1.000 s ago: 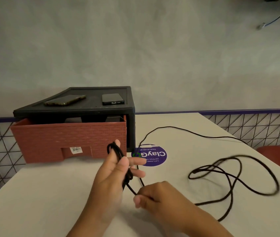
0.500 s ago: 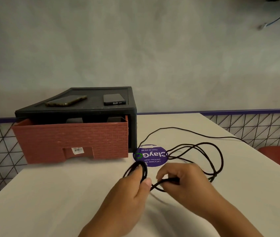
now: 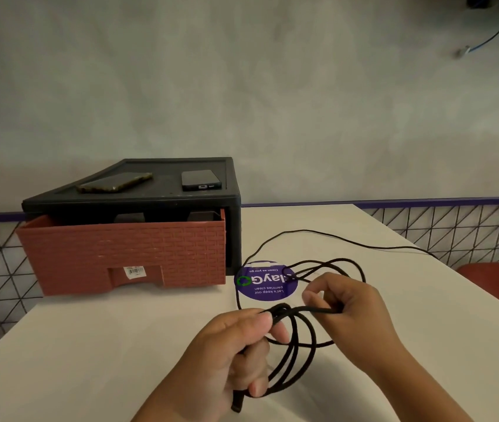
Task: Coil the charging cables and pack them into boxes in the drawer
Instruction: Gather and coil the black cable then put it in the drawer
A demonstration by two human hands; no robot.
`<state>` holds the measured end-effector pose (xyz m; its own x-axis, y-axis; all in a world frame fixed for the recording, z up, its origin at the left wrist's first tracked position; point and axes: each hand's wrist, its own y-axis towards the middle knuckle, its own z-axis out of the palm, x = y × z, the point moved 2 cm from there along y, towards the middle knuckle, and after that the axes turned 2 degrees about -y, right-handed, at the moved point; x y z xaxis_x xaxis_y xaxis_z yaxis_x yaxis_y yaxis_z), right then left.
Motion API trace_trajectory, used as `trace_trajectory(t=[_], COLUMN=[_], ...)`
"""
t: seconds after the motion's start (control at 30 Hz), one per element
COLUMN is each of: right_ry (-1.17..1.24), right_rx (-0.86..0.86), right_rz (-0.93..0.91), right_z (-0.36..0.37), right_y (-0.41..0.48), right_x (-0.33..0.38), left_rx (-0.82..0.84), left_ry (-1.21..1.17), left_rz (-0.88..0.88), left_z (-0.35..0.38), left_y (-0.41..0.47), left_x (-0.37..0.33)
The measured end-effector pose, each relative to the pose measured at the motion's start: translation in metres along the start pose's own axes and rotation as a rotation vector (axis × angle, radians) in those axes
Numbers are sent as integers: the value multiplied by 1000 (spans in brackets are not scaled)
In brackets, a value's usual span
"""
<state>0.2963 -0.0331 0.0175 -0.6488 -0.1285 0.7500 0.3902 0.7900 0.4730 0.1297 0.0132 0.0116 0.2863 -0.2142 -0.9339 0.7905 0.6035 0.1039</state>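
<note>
Head view, looking down at a white tabletop [image 3: 90, 345]. The person's left grip [image 3: 230, 354], a bare hand, is closed around several gathered loops of a black charging cable [image 3: 306, 309]; the loops hang below the fingers and rest on the tabletop, and one cable end [image 3: 237, 403] sticks out under the palm. The right grip [image 3: 352, 315], just beside it, pinches a strand of the same cable that runs straight across to the left one. Behind the right grip, loose turns of cable lie partly over a round purple sticker [image 3: 260, 287]. A thinner black line [image 3: 303, 230] arcs away to the right across the tabletop; I cannot tell whether it belongs to the same cable.

Farther back on the left sits a black cabinet [image 3: 163, 205] with a red-brown, brick-patterned drawer [image 3: 120, 254] pulled partly out. Dark shapes show over the drawer's rim, too hidden to name. Two phones [image 3: 114, 183] [image 3: 201, 179] lie flat on the cabinet top. A red chair [image 3: 498, 281] shows at the right edge.
</note>
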Motion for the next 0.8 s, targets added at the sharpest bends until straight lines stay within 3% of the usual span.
trace_trajectory(t=[0.2, 0.33, 0.53, 0.67, 0.8], right_ry=[92, -130, -272, -544, -611], right_rx=[118, 145, 28, -17, -74], right_rz=[33, -8, -100, -217, -60], right_z=[11, 13, 11, 13, 11], right_y=[-2, -1, 6, 8, 10], right_x=[0, -6, -20, -32, -50], left_rx=[44, 382, 378, 324, 269], left_ry=[-309, -606, -643, -665, -656], left_rz=[-19, 98, 276, 278, 305], left_z=[-6, -20, -52, -63, -73], left_y=[2, 12, 10, 4, 2], left_x=[3, -4, -9, -11, -14])
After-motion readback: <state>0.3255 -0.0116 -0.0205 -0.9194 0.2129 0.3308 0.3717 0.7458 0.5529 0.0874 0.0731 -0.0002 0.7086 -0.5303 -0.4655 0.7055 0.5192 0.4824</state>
